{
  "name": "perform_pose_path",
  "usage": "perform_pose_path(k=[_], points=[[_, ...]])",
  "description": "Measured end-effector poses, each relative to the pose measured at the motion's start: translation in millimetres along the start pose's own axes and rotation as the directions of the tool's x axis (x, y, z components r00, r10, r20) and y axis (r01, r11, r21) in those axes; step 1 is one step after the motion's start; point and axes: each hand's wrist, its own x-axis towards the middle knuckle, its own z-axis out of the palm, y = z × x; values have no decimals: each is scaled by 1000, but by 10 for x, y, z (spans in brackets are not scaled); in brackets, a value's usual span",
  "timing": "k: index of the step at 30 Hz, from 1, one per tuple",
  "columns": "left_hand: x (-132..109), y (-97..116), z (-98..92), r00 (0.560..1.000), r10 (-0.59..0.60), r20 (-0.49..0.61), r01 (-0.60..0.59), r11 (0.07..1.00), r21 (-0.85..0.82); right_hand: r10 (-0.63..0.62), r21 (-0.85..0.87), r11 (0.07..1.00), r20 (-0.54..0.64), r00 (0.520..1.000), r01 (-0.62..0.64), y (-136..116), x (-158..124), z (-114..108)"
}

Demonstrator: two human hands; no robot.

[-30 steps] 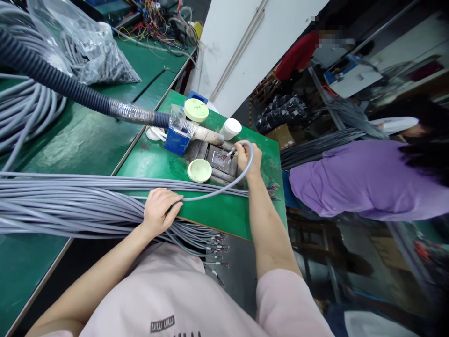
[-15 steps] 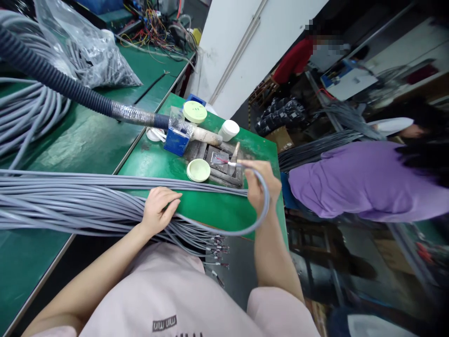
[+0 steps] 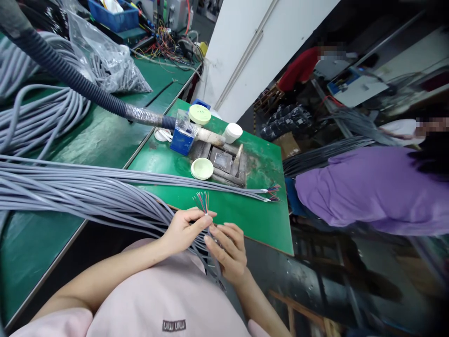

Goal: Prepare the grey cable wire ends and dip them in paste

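My left hand (image 3: 187, 228) pinches a grey cable just below its stripped end, where coloured wires (image 3: 204, 202) fan upward. Close on its right, my right hand (image 3: 229, 252) has its fingers curled loosely around the same cable, lower down. A thick bundle of grey cables (image 3: 115, 199) runs in from the left and passes under my left hand. Above it, a thinner row of grey cables (image 3: 175, 180) lies across the green table, its bared coloured ends at the right. Beyond sits a dirty metal fixture with a square pot (image 3: 222, 160).
A ribbed hose (image 3: 91, 96) reaches over the table to a blue box (image 3: 181, 142). Near the fixture stand an open pale green tub (image 3: 202, 169), a green lid (image 3: 199, 114) and a white cup (image 3: 232, 133). A person in purple (image 3: 354, 187) is at the right.
My right hand has come back from the pot towards my body. My left hand has moved right and now pinches a cable with fanned wires. The cable loop over the table is gone.
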Motion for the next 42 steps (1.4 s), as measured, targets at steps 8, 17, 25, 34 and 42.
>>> perform_pose_path(k=[8, 17, 25, 34, 42], points=[[-81, 34, 4, 998, 53, -15, -52, 995, 91, 0, 72, 997, -24, 1000, 2, -71, -97, 33], [-89, 4, -6, 1000, 8, -26, -8, 1000, -2, -6, 91, 996, -10, 1000, 7, -98, -91, 67], [-47, -61, 21, 999, -26, 20, 26, 1000, 2, 4, 57, 998, 10, 1000, -5, -125, -41, 74], [389, -70, -279, 941, 240, 240, -333, 510, 793, 330, -331, 905, 146, 933, -268, -9, -788, -636], [780, -149, -557, 971, 230, 59, -76, 67, 995, 541, -65, 841, 76, 838, -537, -90, -759, -434]])
